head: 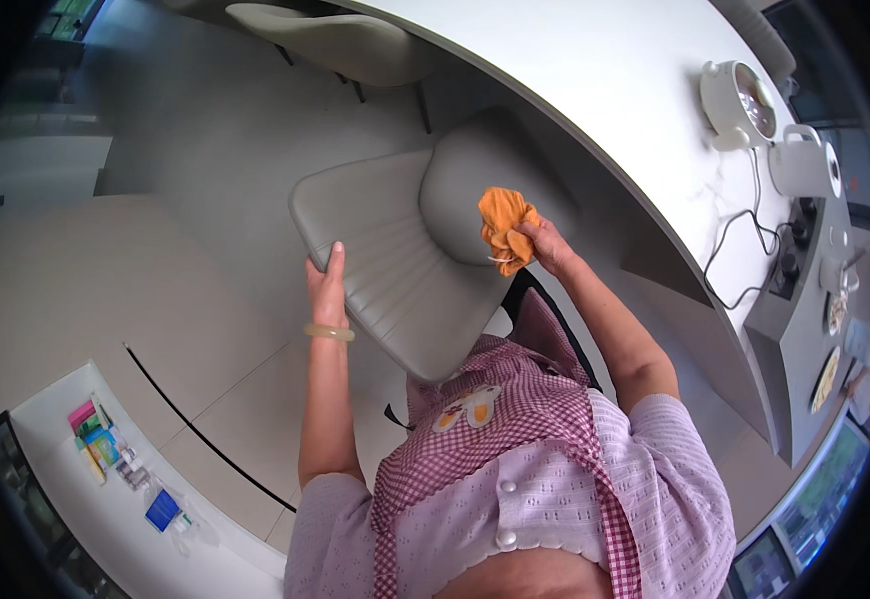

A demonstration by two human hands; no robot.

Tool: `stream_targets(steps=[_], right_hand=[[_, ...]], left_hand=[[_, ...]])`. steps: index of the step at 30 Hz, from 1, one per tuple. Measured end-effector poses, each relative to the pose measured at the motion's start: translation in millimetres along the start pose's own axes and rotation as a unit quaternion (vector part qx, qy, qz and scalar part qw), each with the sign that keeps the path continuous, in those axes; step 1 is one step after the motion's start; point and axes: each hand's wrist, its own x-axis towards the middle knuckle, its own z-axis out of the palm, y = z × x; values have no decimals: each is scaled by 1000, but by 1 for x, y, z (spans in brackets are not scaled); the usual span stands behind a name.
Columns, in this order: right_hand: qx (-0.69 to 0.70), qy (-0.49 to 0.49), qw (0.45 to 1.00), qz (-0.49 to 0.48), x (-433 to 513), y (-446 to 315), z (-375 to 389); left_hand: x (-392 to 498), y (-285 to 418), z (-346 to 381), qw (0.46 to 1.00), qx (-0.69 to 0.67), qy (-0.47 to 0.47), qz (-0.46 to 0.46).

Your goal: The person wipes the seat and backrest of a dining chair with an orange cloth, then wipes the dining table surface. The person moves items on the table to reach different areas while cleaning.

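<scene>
Before me stands a grey padded chair with a ribbed backrest (397, 247) and a smooth seat (491, 187). My left hand (326, 288) grips the backrest's left edge, the thumb lying over the ribbed face and the fingers hidden behind it. A bangle circles that wrist. In my right hand (549, 243) is a crumpled orange cloth (506, 228), held above the seat near the backrest. Whether the cloth touches the chair I cannot tell.
A white-topped table (592, 67) curves along the right, its edge over the chair seat. On it are a white electric pot (735, 105), a white kettle (802, 161) and a black cord (720, 258). Behind is a beige chair (345, 41). Lower left, a white counter (218, 539) holds small packets.
</scene>
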Motion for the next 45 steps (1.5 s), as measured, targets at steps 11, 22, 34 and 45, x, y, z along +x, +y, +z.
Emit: stream_targets(steps=[11,22,34,45], right_hand=[[-18,-94,995,39,95,-23,3],[-651,10,693,-308,188,5,8],[-755,-126,545,-342,238,136,56],[-747,-367,428,-352,152,122,-81]], left_hand=[[-13,9,9,995,74,41,51],[-24,17,4,998,50,6,26],[-34,17,4,995,58,76,-24],[-34,20,10,996,60,57,-26]])
